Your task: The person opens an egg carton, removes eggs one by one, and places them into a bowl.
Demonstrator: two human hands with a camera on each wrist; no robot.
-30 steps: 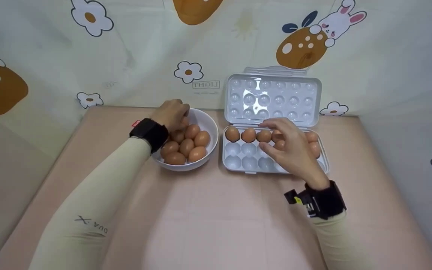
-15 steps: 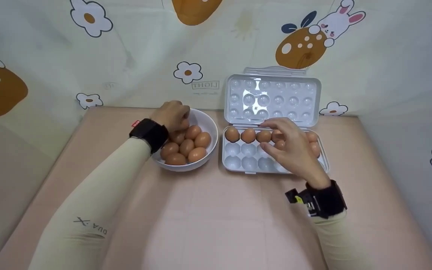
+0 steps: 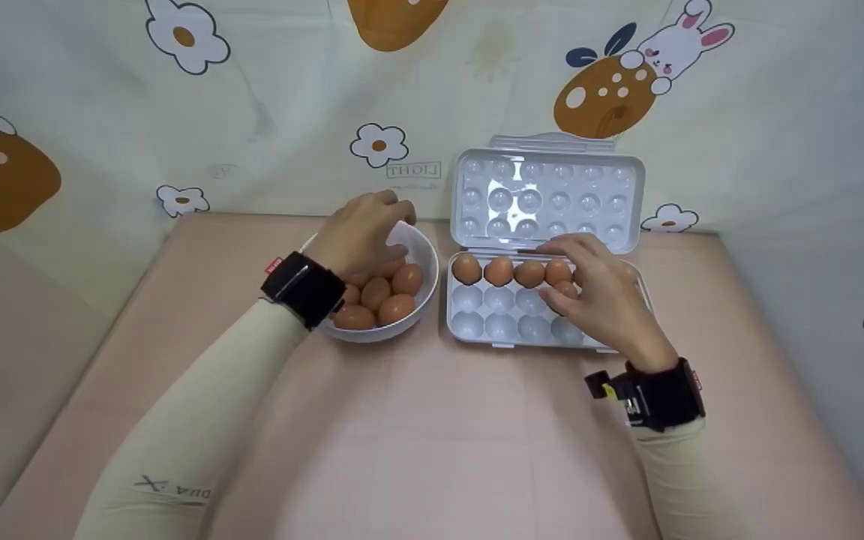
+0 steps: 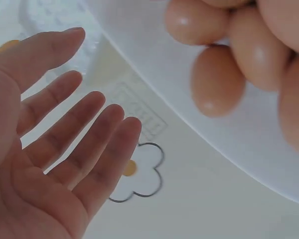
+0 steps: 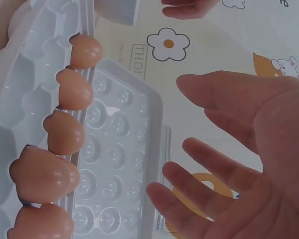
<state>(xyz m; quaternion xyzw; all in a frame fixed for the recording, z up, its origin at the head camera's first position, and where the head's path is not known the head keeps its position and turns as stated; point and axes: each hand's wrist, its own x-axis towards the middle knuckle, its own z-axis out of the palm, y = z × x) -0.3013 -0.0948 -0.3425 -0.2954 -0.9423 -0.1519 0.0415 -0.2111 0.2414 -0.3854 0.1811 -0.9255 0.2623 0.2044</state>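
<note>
Over the far left part of the white bowl [image 3: 427, 251], my left hand [image 3: 361, 236] is held with its fingers extended. In the left wrist view its palm and fingers hold nothing, apart from the eggs [image 4: 218, 82]. Several brown eggs [image 3: 396, 308] lie in the bowl, some hidden by that hand. My right hand [image 3: 608, 300] hovers above the right part of the white egg box [image 3: 469, 327], fingers spread and slightly bent. Nothing is between them in the right wrist view. Brown eggs [image 5: 66, 132] sit in the box's back row; one more shows in the middle row beside my right thumb.
The box's dimpled lid [image 3: 552, 199] stands raised behind it, near a patterned cloth wall [image 3: 274, 150]. Pink cloth covers the table [image 3: 432, 435]. Bowl and box stand side by side with a narrow gap.
My left hand has risen from among the eggs and moved right, its curled fingers straightening. My right hand has shifted slightly right over the box.
</note>
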